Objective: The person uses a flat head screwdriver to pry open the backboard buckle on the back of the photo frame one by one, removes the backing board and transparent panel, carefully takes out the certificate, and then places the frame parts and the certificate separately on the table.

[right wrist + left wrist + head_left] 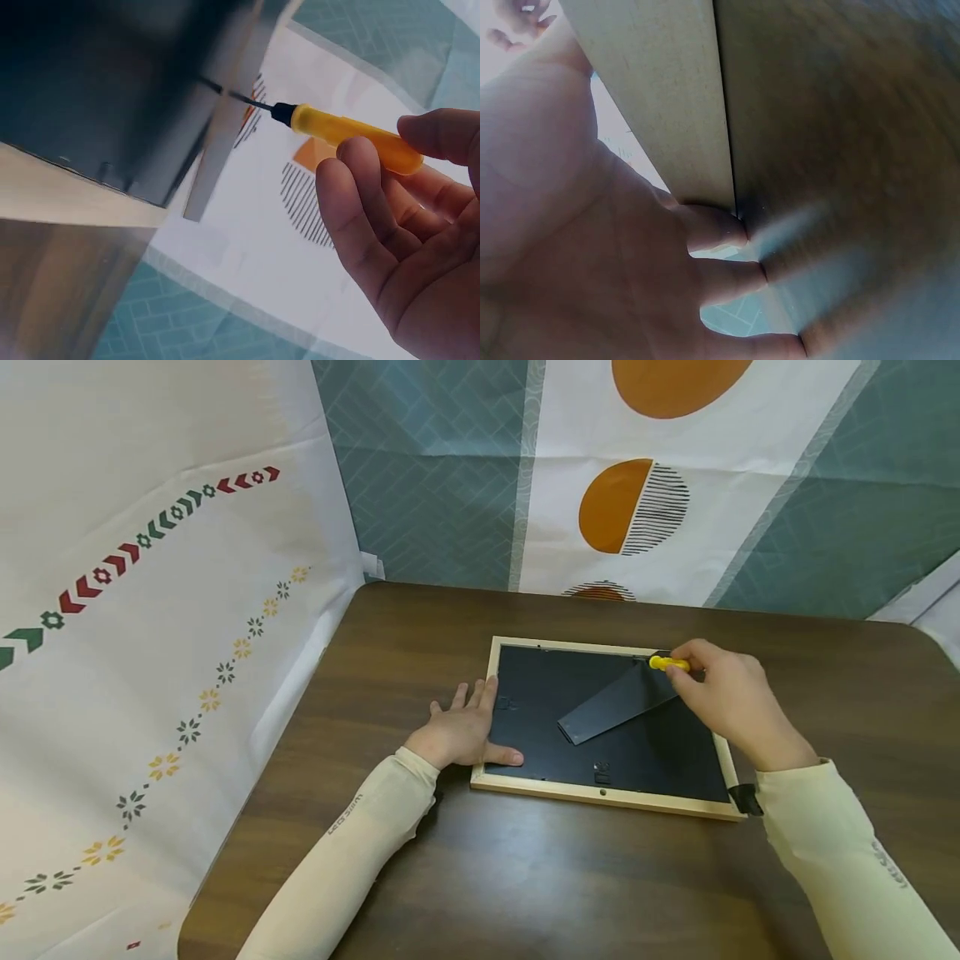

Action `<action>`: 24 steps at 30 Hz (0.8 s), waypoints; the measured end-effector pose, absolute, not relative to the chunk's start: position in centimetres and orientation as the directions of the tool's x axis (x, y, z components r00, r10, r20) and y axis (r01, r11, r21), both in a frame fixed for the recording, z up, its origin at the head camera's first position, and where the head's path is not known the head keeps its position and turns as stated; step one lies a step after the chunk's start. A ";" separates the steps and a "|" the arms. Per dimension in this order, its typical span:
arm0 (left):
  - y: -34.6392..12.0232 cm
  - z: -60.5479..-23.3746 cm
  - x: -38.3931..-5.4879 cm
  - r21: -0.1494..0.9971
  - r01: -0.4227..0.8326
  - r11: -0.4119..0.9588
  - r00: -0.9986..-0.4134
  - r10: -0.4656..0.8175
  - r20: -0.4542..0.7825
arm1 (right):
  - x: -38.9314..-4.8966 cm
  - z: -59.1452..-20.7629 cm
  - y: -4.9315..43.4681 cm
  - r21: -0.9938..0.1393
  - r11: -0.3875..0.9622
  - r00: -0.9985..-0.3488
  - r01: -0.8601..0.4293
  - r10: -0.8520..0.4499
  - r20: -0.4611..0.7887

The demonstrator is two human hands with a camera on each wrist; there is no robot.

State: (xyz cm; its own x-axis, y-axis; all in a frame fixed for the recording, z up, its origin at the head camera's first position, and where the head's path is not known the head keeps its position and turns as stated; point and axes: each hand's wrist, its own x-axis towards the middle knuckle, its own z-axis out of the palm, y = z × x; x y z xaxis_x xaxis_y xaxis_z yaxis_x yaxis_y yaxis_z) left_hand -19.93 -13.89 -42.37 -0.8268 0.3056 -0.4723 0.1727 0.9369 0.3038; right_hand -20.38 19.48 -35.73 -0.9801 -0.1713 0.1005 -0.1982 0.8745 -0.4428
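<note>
A picture frame with a light wooden border (pixel 555 787) lies face down on the table, its black backing board (pixel 525 718) showing. A dark easel stand (pixel 611 703) slants across that board. My left hand (pixel 459 731) rests at the frame's left side, fingers spread along the outer edge and thumb over the board. In the left wrist view the wooden side (pixel 667 97) meets the extended fingers. With thumb and fingertips my right hand (pixel 738 702) pinches a small yellow-handled screwdriver (pixel 352 135). Its thin shaft points to the frame's far edge; the exact tip contact is unclear.
The brown wooden table (pixel 465 877) extends around the frame. A patterned white cloth (pixel 165 610) hangs along the left side, and a teal and white cloth with orange circles (pixel 450 485) hangs behind the far edge. A black strap (pixel 745 799) shows at the right wrist.
</note>
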 end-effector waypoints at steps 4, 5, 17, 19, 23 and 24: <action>-14.1 -42.4 -19.8 0.313 0.169 0.935 -0.829 0.306 -0.467 | -19.7 -36.4 18.9 -0.388 0.890 -0.970 -0.241 -0.207 0.129; -14.1 -42.3 -19.8 0.317 0.169 0.933 -0.830 0.308 -0.465 | -19.6 -36.5 18.7 -0.378 0.892 -0.968 -0.247 -0.212 0.132; -13.8 -42.2 -19.9 0.323 0.176 0.930 -0.822 0.319 -0.472 | -21.1 -38.9 19.3 -0.340 0.908 -0.955 -0.246 -0.287 -0.074; -13.8 -42.3 -19.9 0.319 0.176 0.931 -0.821 0.318 -0.474 | -21.4 -39.0 19.5 -0.340 0.911 -0.954 -0.232 -0.281 -0.102; -14.0 -42.5 -20.0 0.312 0.179 0.933 -0.825 0.315 -0.469 | -21.7 -38.9 19.7 -0.366 0.911 -0.956 -0.193 -0.259 -0.140; -14.0 -42.5 -19.9 0.314 0.180 0.932 -0.825 0.316 -0.468 | -21.7 -38.9 19.8 -0.372 0.909 -0.957 -0.188 -0.255 -0.140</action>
State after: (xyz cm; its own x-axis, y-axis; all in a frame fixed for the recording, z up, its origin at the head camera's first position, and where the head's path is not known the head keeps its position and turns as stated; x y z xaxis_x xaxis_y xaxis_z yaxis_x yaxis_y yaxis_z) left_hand -19.95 -14.00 -42.47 -0.8251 0.3165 -0.4681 0.1797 0.9324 0.3136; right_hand -21.70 19.79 -38.91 -0.9568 -0.2548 -0.1398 -0.1878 0.9091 -0.3720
